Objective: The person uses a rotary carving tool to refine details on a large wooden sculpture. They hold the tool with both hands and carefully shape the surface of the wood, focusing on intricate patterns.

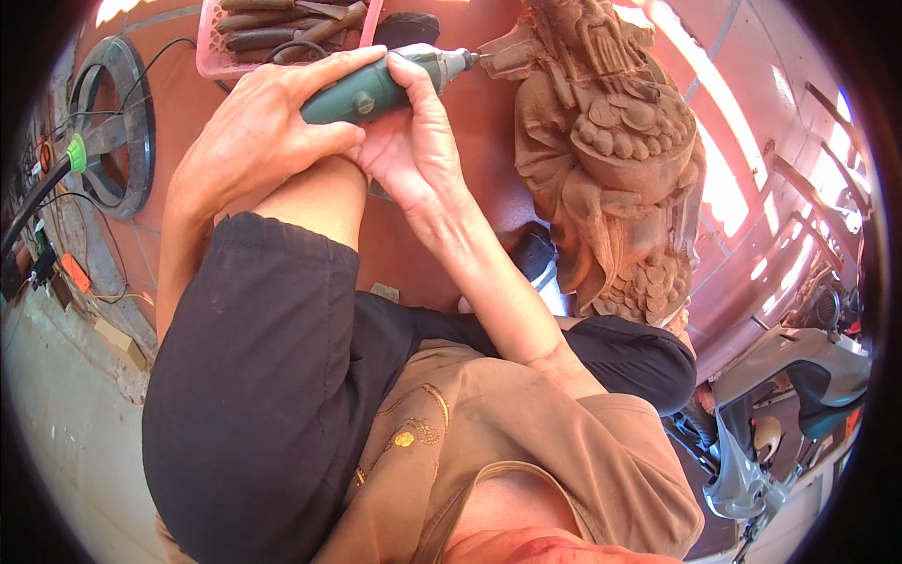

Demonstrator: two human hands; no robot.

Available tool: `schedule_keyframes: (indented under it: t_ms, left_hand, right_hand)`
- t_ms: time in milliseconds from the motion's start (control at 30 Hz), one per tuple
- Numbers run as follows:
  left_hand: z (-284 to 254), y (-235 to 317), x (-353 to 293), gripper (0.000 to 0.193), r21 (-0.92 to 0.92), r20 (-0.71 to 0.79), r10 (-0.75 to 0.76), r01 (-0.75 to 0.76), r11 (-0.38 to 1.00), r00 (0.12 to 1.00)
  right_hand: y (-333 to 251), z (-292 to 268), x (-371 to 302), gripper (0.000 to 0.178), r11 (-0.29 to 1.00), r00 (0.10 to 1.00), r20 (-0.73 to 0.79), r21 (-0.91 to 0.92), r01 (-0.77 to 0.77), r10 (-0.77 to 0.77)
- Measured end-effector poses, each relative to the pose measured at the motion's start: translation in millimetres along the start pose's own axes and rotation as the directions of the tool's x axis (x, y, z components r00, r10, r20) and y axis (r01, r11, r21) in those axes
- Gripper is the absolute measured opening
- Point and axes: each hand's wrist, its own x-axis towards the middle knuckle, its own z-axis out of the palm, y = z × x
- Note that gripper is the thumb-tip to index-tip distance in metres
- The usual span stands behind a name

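Note:
A dark green rotary tool (355, 99) with a grey front end lies level between my two hands. My left hand (268, 122) wraps round its rear part, forefinger along the top and thumb beneath. My right hand (413, 141) grips it nearer the front, thumb on top; its other fingers are mostly hidden under the tool. The thin bit points right, at the edge of a jutting part of a brown carved wooden statue (620, 179). Whether it touches the wood I cannot tell. The statue shows a robed, bearded figure with a bowl of round lumps.
A pink basket (209, 52) of wooden-handled tools stands beyond my left hand. At the left are a black round base with spokes (133, 169) and a black hose with a green collar (75, 153). A motorbike (799, 376) stands at the right. Tiles (470, 235) cover the floor.

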Motion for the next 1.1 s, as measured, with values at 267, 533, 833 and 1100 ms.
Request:
schedule_keyframes:
  t_ms: [267,533,833,1100]
  left_hand:
    - [-6,3,-4,0.069,0.025,0.017,-0.044,0.044,0.999,0.999]
    - [-11,1,2,0.077,0.053,0.059,-0.043,0.04,0.998,0.997]
    - [12,-10,35,0.067,0.041,-0.094,0.127,-0.123,0.992,0.987]
    - [8,-11,25,0.068,0.073,-0.08,0.066,-0.06,0.995,0.995]
  right_hand:
    - [4,-5,6,0.041,1.0,0.998,0.051,0.002,-0.029,0.029]
    - [-7,3,4,0.04,0.998,0.994,0.087,0.02,-0.063,0.061]
    - [-34,-3,17,0.041,0.997,0.996,0.048,-0.019,0.074,-0.073]
    - [-24,-1,14,0.048,0.999,0.997,0.058,-0.002,0.05,-0.05]
